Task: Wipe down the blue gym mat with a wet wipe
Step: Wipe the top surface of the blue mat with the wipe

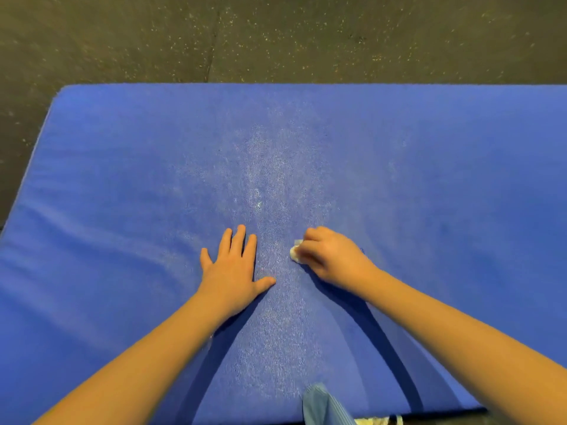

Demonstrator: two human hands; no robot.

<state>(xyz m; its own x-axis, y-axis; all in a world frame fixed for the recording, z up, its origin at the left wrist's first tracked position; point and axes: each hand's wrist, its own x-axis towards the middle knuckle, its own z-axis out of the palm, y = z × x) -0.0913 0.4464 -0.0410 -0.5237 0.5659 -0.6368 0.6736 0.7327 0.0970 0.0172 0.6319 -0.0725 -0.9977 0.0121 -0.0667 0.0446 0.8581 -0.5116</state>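
Note:
The blue gym mat fills most of the view, lying flat on the floor, with a paler, shiny streak running down its middle. My left hand rests flat on the mat, fingers straight and spread, just left of that streak. My right hand is beside it, fingers curled round a small balled white wet wipe pressed on the mat; only the wipe's left edge shows past my fingers.
Dark speckled rubber floor lies beyond the mat's far edge and past its rounded left corner. A bit of light blue striped cloth hangs at the bottom edge, with something whitish beside it at the mat's near edge.

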